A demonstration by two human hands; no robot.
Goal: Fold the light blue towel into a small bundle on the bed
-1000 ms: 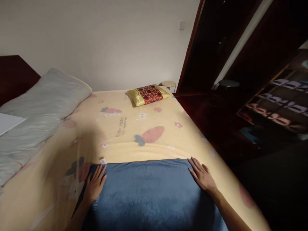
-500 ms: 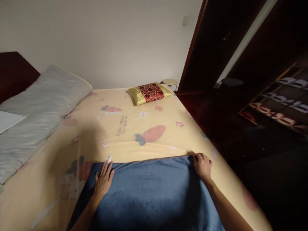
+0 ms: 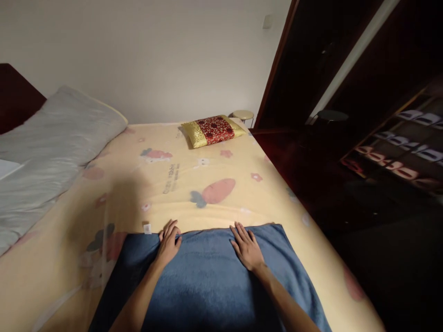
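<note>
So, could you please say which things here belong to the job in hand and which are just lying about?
In use: left hand, right hand, blue plush cloth, carrot-print bedsheet.
Lying about: brocade pillow, grey pillow, beige stool, shoes.

Between left hand (image 3: 169, 246) and right hand (image 3: 247, 249): open strip of dark blue plush blanket (image 3: 207, 276), passable sideways. Beyond blanket's far edge: broad, low, slightly wrinkled stretch of pale yellow carrot-print bed sheet (image 3: 194, 173). Obstacle at far end: plump gold-and-red brocade cushion (image 3: 212, 131); plain white wall (image 3: 166, 55) closes off room behind. Far left: large grey fabric pillow (image 3: 58, 143), raised, blocks low passage. Right of right hand: room over blanket corner, then sheet.
</note>
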